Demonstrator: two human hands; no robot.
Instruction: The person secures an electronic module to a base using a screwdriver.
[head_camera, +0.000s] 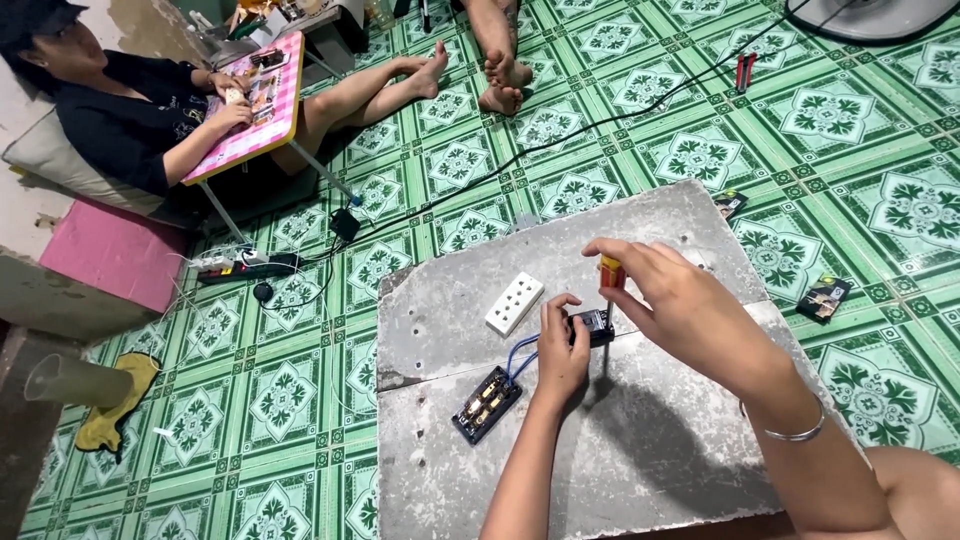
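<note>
My left hand pinches a small black electrical part on a grey concrete slab. My right hand grips a red and yellow screwdriver held upright, its tip down on that black part. Blue wires run from the part to a black socket base with brass contacts lying left of my left wrist. A white socket cover lies on the slab just beyond my left hand.
A person sits at the far left behind a small pink folding table. Another person's feet rest on the green patterned tiles. A power strip, black cables, red pliers and small packets lie on the floor.
</note>
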